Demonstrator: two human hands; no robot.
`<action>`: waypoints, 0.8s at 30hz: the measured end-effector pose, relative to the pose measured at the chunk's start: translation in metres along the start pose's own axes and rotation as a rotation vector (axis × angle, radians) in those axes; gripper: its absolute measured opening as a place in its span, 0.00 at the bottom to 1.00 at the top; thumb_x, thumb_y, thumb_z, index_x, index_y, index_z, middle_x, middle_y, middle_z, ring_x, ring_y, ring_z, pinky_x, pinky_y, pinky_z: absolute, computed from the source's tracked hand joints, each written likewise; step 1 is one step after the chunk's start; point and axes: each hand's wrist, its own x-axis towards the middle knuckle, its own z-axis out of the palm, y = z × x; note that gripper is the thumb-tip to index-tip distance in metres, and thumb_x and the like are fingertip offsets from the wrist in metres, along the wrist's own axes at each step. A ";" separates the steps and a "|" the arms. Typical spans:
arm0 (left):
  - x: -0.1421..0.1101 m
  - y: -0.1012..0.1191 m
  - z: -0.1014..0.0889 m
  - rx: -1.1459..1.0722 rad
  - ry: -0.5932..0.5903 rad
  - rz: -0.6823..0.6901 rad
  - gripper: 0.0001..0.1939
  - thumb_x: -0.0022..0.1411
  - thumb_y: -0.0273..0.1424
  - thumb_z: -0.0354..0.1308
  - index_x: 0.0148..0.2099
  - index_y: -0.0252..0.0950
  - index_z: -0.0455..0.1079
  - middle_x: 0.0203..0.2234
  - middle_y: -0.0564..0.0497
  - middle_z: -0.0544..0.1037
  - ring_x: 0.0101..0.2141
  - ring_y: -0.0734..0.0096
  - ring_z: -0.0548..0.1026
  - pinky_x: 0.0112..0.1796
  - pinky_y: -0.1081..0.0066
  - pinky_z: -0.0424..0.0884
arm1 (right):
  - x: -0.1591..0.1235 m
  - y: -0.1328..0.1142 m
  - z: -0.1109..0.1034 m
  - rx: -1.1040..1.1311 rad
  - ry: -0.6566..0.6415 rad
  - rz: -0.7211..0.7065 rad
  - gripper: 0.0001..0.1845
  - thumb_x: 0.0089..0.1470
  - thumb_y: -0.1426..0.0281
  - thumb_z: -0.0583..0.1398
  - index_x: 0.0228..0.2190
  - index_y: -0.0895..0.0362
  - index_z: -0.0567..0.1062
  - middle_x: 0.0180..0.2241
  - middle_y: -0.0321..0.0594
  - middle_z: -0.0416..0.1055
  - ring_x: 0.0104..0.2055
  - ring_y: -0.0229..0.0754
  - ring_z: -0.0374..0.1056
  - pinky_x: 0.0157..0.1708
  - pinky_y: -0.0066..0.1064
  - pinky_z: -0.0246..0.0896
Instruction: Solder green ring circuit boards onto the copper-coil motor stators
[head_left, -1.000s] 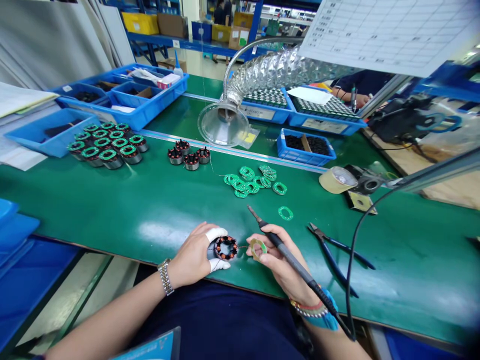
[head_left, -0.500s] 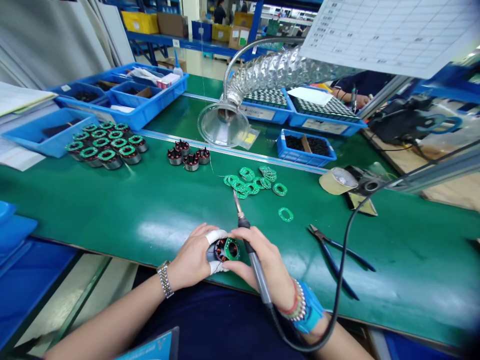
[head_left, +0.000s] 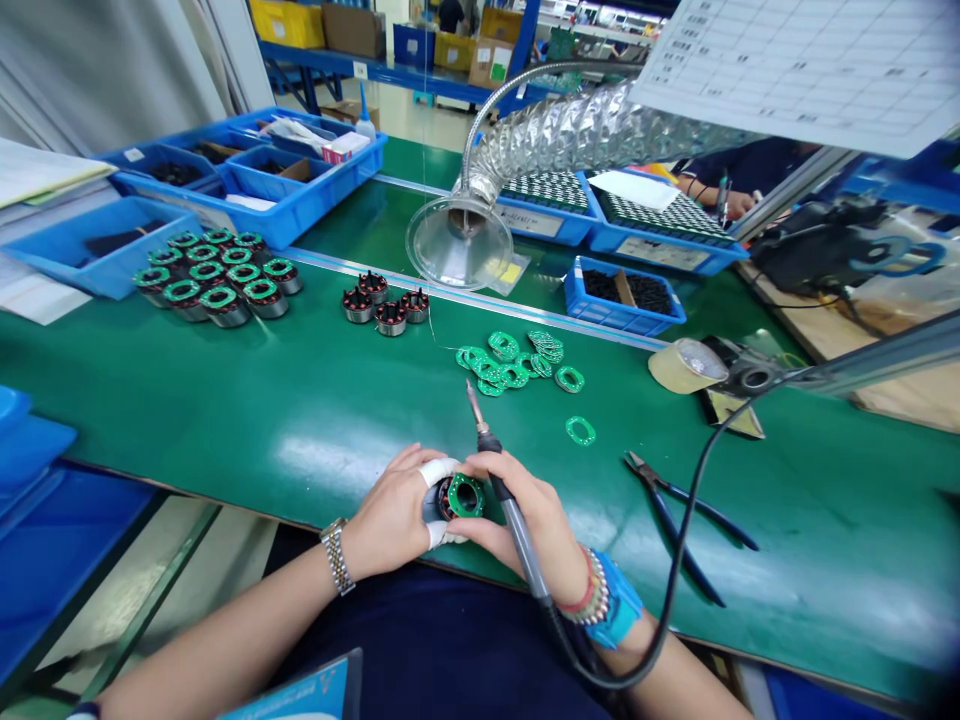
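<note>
My left hand [head_left: 390, 512], its finger and thumb tips wrapped in white, is closed around a motor stator [head_left: 442, 500] near the table's front edge. On the stator's face lies a ring-shaped green circuit board [head_left: 456, 490], covering most of its copper windings. My right hand [head_left: 538, 515] grips a soldering iron [head_left: 523, 548] against the palm, tip pointing away from me. That hand's finger and thumb also touch the board's edges from the right. Beyond the iron's tip is a loose pile of green ring boards [head_left: 501, 372].
Bare stators [head_left: 391, 318] and a group of board-topped stators [head_left: 227, 306] stand to the left. Diagonal cutters [head_left: 670, 525] lie right of my hand. A fume funnel [head_left: 459, 245] hangs over the table, before blue trays [head_left: 555, 228]. The iron's black cable [head_left: 686, 520] loops across the right side.
The green board has shifted left on the stator and now covers more of its face. Both hands keep their hold. The whole view has moved slightly.
</note>
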 end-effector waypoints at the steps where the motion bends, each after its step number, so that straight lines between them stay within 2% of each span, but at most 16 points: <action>1: 0.000 0.000 0.000 -0.001 -0.006 -0.002 0.28 0.50 0.37 0.63 0.53 0.41 0.62 0.45 0.46 0.72 0.47 0.58 0.69 0.55 0.50 0.54 | 0.000 0.000 -0.002 0.031 -0.003 0.027 0.26 0.43 0.59 0.66 0.43 0.53 0.66 0.36 0.40 0.72 0.36 0.42 0.70 0.37 0.32 0.67; 5: -0.001 0.000 -0.001 0.010 -0.024 -0.026 0.28 0.48 0.39 0.65 0.51 0.40 0.64 0.45 0.46 0.73 0.47 0.59 0.69 0.56 0.50 0.52 | -0.003 0.006 -0.012 0.315 0.033 0.227 0.30 0.41 0.62 0.68 0.44 0.51 0.63 0.37 0.39 0.74 0.39 0.42 0.71 0.42 0.34 0.67; 8: -0.001 0.000 -0.001 0.014 -0.020 -0.037 0.29 0.46 0.40 0.66 0.50 0.39 0.64 0.44 0.46 0.73 0.48 0.58 0.69 0.56 0.49 0.53 | -0.007 0.014 -0.015 0.634 0.101 0.427 0.26 0.46 0.64 0.65 0.44 0.51 0.61 0.37 0.40 0.74 0.37 0.41 0.71 0.39 0.34 0.68; 11: -0.002 -0.001 0.000 0.005 -0.009 -0.040 0.30 0.45 0.40 0.66 0.50 0.40 0.64 0.44 0.45 0.73 0.48 0.57 0.70 0.55 0.47 0.54 | -0.008 0.018 -0.014 0.754 0.144 0.505 0.24 0.46 0.66 0.65 0.44 0.51 0.62 0.37 0.41 0.75 0.36 0.40 0.71 0.36 0.34 0.69; 14: -0.002 -0.001 0.000 0.001 -0.011 -0.035 0.29 0.46 0.41 0.66 0.50 0.40 0.64 0.45 0.46 0.73 0.48 0.57 0.70 0.55 0.47 0.53 | -0.005 0.016 -0.011 0.694 0.137 0.487 0.26 0.43 0.67 0.66 0.43 0.52 0.62 0.37 0.41 0.74 0.36 0.40 0.71 0.38 0.34 0.69; 17: -0.002 -0.001 0.000 0.007 -0.017 -0.039 0.29 0.46 0.41 0.66 0.50 0.41 0.64 0.45 0.46 0.73 0.47 0.57 0.69 0.56 0.48 0.53 | -0.001 0.011 -0.007 0.538 0.123 0.411 0.26 0.43 0.64 0.66 0.42 0.52 0.62 0.36 0.40 0.74 0.35 0.40 0.71 0.38 0.35 0.69; 22: -0.001 0.000 -0.001 0.022 -0.029 -0.035 0.29 0.49 0.38 0.64 0.53 0.41 0.62 0.46 0.46 0.72 0.47 0.59 0.69 0.56 0.50 0.53 | 0.000 0.001 0.003 0.039 0.109 0.120 0.27 0.43 0.63 0.67 0.44 0.53 0.64 0.34 0.39 0.71 0.34 0.42 0.69 0.37 0.34 0.67; 24: -0.001 0.000 -0.001 0.025 -0.032 -0.030 0.29 0.49 0.37 0.64 0.54 0.40 0.62 0.46 0.46 0.72 0.47 0.60 0.69 0.56 0.51 0.53 | -0.001 -0.001 0.006 -0.086 0.083 0.025 0.26 0.46 0.62 0.65 0.45 0.53 0.64 0.35 0.41 0.70 0.35 0.43 0.68 0.36 0.35 0.66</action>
